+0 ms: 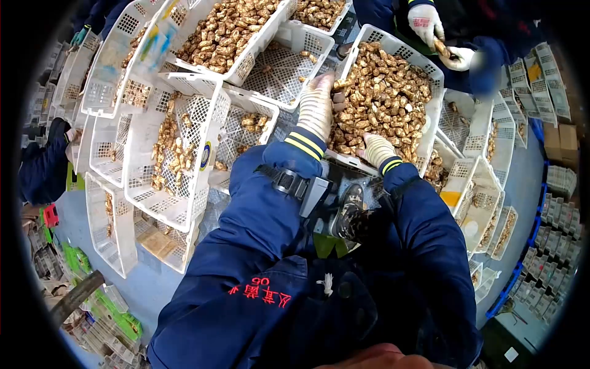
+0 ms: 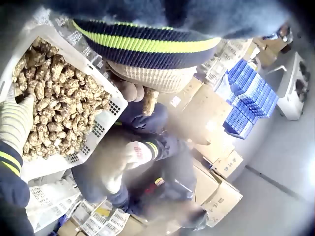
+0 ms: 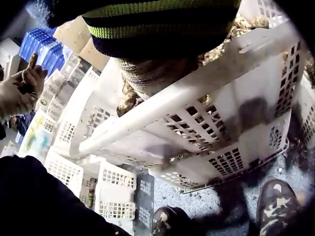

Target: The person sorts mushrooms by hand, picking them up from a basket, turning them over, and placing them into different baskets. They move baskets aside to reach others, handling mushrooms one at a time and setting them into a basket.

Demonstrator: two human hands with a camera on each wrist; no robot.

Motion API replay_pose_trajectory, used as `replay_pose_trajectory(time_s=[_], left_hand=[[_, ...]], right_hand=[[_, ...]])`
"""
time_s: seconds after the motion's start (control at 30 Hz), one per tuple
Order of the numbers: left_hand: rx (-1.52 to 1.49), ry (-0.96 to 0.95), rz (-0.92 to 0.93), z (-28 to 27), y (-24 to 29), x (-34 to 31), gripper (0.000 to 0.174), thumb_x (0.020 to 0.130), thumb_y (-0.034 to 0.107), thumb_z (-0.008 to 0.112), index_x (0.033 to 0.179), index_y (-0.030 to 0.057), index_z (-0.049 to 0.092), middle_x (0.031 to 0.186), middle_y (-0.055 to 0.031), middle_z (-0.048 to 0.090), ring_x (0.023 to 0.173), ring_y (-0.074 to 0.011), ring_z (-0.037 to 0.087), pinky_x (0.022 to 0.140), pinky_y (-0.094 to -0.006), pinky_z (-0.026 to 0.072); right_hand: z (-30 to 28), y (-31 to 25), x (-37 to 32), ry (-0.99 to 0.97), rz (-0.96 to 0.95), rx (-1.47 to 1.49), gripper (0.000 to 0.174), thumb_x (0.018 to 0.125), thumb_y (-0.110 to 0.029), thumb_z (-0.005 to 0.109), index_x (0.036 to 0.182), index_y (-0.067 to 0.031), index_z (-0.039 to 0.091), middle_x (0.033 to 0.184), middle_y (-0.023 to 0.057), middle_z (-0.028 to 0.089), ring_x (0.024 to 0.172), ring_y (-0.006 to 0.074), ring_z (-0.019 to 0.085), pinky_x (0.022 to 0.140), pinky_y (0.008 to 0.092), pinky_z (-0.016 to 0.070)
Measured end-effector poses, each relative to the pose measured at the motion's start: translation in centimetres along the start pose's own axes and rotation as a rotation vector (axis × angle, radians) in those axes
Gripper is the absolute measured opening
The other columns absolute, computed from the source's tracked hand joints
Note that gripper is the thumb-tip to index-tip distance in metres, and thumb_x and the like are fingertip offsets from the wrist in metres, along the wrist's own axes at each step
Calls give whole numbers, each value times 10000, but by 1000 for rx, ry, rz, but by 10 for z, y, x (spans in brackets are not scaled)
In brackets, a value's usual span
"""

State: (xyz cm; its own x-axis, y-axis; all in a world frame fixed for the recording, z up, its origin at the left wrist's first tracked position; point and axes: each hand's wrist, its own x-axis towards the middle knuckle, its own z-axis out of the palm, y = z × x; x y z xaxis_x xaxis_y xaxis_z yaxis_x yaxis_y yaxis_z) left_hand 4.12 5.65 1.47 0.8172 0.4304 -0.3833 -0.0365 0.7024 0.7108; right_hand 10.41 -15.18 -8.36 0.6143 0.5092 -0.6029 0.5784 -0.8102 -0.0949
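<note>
Blue floor (image 1: 521, 197), white crate (image 3: 241, 88), knobbly mottled-brown pieces (image 1: 384, 98), left hand (image 1: 316, 106) pinching one, right hand (image 1: 378, 149) among them, grip unclear.

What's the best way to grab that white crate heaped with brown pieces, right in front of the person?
Probably by the top rim, on two opposite sides, reaching down from above and standing at the near side. The white crate sits open side up, its thick rim edging the walls; floor shows on the near side, while neighbouring crates crowd its right.

The lumps (image 1: 384, 98) are mottled brown and cream, the crate (image 1: 436, 92) white, the cream gloves (image 1: 316, 106) dark-striped, the sleeves (image 1: 424, 212) navy.
</note>
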Motion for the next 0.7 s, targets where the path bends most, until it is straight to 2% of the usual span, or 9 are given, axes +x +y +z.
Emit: replay_pose_trajectory(time_s=[0.07, 0.13, 0.27, 0.33, 0.37, 0.47, 0.53, 0.63, 0.7], left_hand=[[-19, 21, 25, 1, 2, 0, 370, 920, 284, 570, 1178, 21, 535, 958, -59, 584, 638, -106, 546, 536, -231, 485], [-57, 53, 2, 3, 5, 1, 331, 911, 277, 581, 1143, 44, 542, 889, -38, 583, 617, -99, 537, 517, -226, 476], [-125, 71, 29, 7, 14, -3, 286, 904, 280, 585, 1101, 75, 547, 809, -9, 561, 597, -76, 516, 507, -220, 463], [-135, 68, 31, 7, 18, -5, 277, 905, 278, 584, 1094, 80, 545, 806, -8, 556, 588, -72, 508, 506, -215, 461], [-132, 78, 23, 9, 21, -8, 275, 908, 280, 583, 1092, 80, 540, 802, -7, 553, 579, -69, 502, 502, -208, 459], [-130, 100, 24, 8, 18, -5, 277, 907, 279, 586, 1094, 82, 535, 803, -8, 552, 577, -70, 502, 497, -205, 457], [-136, 88, 11, 7, 17, -4, 277, 903, 273, 594, 1093, 80, 534, 816, -11, 558, 583, -76, 513, 503, -211, 467], [-138, 75, 12, 7, 15, -3, 303, 902, 279, 593, 1116, 72, 538, 854, -18, 568, 611, -91, 532, 528, -226, 487], [-165, 91, 13, 7, 16, -5, 312, 898, 249, 606, 1129, 53, 536, 840, -33, 557, 606, -94, 511, 515, -228, 456]], right_hand=[[2, 0, 8, -18, 20, 0, 623, 714, -401, 682, 1221, -61, 557, 1064, 221, 641, 1000, 365, 616, 864, 425, 493], [-2, 11, 12, -43, 15, 188, 605, 702, -405, 673, 1203, -74, 597, 1052, 206, 659, 989, 344, 629, 865, 391, 496], [-12, 32, 22, 95, 30, 570, 461, 683, -361, 712, 1003, -33, 667, 955, 170, 689, 904, 270, 659, 807, 349, 509], [-20, 27, 19, 154, 65, 536, 409, 688, -303, 712, 982, -22, 663, 914, 179, 686, 881, 287, 657, 792, 359, 513], [-21, 21, 20, 215, 23, 383, 382, 691, -252, 709, 1004, -38, 659, 935, 183, 676, 893, 316, 646, 813, 374, 510], [-20, -3, 19, 356, -80, 141, 352, 729, -296, 692, 1011, -87, 665, 1055, 193, 637, 1043, 332, 581, 909, 400, 465], [-24, -22, 24, 281, -93, 157, 404, 740, -327, 694, 1050, -73, 644, 1091, 189, 625, 1074, 337, 569, 908, 409, 465], [-14, -33, 29, 298, -96, 2, 510, 748, -354, 702, 1120, -24, 588, 1071, 204, 633, 1016, 362, 600, 875, 419, 482], [-30, -39, 23, 163, -19, 70, 515, 758, -351, 698, 1142, -28, 581, 1081, 214, 631, 1035, 367, 593, 871, 418, 484]])
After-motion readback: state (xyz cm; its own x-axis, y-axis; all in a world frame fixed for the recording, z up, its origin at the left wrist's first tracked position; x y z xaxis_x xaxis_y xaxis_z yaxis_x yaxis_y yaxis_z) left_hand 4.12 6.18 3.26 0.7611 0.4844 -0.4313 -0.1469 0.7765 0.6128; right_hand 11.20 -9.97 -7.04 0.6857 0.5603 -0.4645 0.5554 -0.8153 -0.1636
